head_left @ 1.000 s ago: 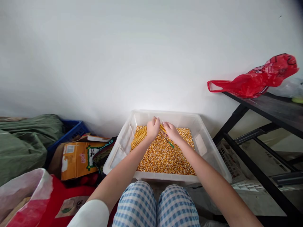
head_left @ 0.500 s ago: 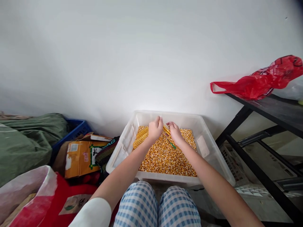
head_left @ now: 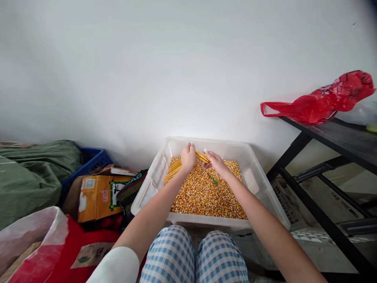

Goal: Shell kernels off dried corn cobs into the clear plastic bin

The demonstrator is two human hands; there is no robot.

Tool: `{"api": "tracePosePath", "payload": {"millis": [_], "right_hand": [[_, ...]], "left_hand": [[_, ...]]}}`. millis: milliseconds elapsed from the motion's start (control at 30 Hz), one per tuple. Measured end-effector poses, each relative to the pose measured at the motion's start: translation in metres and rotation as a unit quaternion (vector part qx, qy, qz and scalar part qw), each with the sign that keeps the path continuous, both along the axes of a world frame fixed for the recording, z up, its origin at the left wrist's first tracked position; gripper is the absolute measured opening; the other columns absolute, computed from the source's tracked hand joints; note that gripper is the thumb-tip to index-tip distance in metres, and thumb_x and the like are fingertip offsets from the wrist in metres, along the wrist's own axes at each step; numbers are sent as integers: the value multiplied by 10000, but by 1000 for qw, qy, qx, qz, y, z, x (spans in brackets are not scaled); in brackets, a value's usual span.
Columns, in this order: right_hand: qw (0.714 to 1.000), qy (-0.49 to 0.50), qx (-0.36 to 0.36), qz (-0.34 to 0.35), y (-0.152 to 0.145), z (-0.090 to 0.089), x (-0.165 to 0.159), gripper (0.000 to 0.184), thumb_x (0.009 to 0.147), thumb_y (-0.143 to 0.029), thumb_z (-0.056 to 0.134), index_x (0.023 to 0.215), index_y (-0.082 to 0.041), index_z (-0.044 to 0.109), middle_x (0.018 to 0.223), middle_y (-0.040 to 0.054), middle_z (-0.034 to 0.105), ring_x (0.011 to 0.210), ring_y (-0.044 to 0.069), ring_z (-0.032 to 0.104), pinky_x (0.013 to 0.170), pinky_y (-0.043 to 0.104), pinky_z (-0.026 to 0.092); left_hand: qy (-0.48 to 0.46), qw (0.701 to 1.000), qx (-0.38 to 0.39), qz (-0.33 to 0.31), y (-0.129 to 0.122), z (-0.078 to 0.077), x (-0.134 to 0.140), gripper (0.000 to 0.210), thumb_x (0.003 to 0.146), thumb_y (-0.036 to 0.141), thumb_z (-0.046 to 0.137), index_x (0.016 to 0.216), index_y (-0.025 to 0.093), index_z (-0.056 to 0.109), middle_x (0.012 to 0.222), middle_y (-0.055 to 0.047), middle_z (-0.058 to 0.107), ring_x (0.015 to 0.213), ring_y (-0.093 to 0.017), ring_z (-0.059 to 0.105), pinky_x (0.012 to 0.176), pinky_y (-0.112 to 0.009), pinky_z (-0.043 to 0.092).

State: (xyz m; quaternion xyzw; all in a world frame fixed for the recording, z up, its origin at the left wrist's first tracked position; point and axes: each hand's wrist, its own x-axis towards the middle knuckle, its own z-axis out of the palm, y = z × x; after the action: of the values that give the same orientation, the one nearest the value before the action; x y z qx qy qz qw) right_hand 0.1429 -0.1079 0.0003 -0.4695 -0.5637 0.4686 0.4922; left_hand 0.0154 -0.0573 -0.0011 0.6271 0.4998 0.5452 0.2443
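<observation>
Between my hands is a yellow corn cob [head_left: 202, 157], held above a translucent plastic bin [head_left: 253, 212]. My left hand [head_left: 188, 157] is closed around the cob's left end, its fingers mostly hidden from me. My right hand [head_left: 215, 162] grips the right end, with the fingers curled beneath it. Loose corn kernels [head_left: 203, 196] cover the floor of the bin. Other whole cobs [head_left: 173, 169] lie at its left side, partly behind my left forearm. A thin tool with a green end [head_left: 213, 181] rests on the kernels below my right hand.
Left of the bin are an orange cardboard box [head_left: 96, 196], a blue crate [head_left: 94, 160], a green cloth [head_left: 29, 177] and a red-and-white sack [head_left: 59, 236]. On the right stands a black metal rack [head_left: 303, 149] with a red plastic bag [head_left: 321, 104] on it. A white wall rises behind.
My left hand has shifted slightly left, and the gap between my hands has widened. More of the cob shows between them, and my right hand has turned a little.
</observation>
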Motion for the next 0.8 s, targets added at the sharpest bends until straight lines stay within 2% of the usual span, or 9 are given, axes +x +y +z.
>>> {"api": "tracePosePath", "payload": {"millis": [167,300,433,533,600,667,733,800], "right_hand": [[995,-94,39,-26,-5,4,2,397,802,-563,461,901,-198,581,651,-28,529,485,76,482,475,196,423],[995,-83,33,-50,-6,2,-3,398,816,-575,428,846,-204,568,617,-20,497,465,92,468,426,213,411],[993,11,-51,-103,-1,1,-2,338,849,-479,411,861,-182,571,707,25,558,499,110,485,400,229,409],[987,68,-118,-83,3,4,7,389,849,-504,376,883,-173,577,761,37,582,556,123,520,450,248,447],[992,53,-98,-66,3,7,12,437,810,-567,420,910,-177,590,812,36,598,638,129,549,508,236,459],[998,5,-30,-61,2,8,13,440,759,-582,501,914,-183,605,852,29,609,723,130,559,573,215,458],[997,-33,25,-58,0,8,9,417,749,-571,525,896,-190,608,809,14,606,708,121,555,602,207,448],[997,-47,36,-56,-1,5,3,415,766,-581,494,872,-194,599,689,-2,573,607,109,533,566,207,434]], "left_hand": [[3,1000,3,2,2,0,-1,342,898,401,305,631,208,397,564,6,449,573,-151,454,556,-261,286],[22,999,27,0,-5,3,-1,358,905,434,284,648,216,408,537,8,434,553,-157,455,556,-268,279],[25,998,49,-38,-14,7,2,368,907,458,271,680,214,426,555,3,459,551,-154,471,561,-267,296],[-9,998,50,-40,-11,7,3,356,904,451,287,695,206,440,591,-3,485,583,-149,482,576,-263,317],[-58,998,18,-17,-5,6,1,333,897,424,308,688,202,441,598,3,469,586,-142,467,571,-258,325],[-105,994,-23,-1,2,4,-3,302,888,390,321,684,199,437,593,14,430,569,-133,438,552,-252,326],[-127,991,-45,4,6,3,-7,288,883,368,320,681,196,432,590,21,402,554,-127,416,538,-248,322],[-108,993,-40,8,6,3,-8,298,886,369,317,677,194,437,590,18,413,561,-130,422,540,-249,320]]}}
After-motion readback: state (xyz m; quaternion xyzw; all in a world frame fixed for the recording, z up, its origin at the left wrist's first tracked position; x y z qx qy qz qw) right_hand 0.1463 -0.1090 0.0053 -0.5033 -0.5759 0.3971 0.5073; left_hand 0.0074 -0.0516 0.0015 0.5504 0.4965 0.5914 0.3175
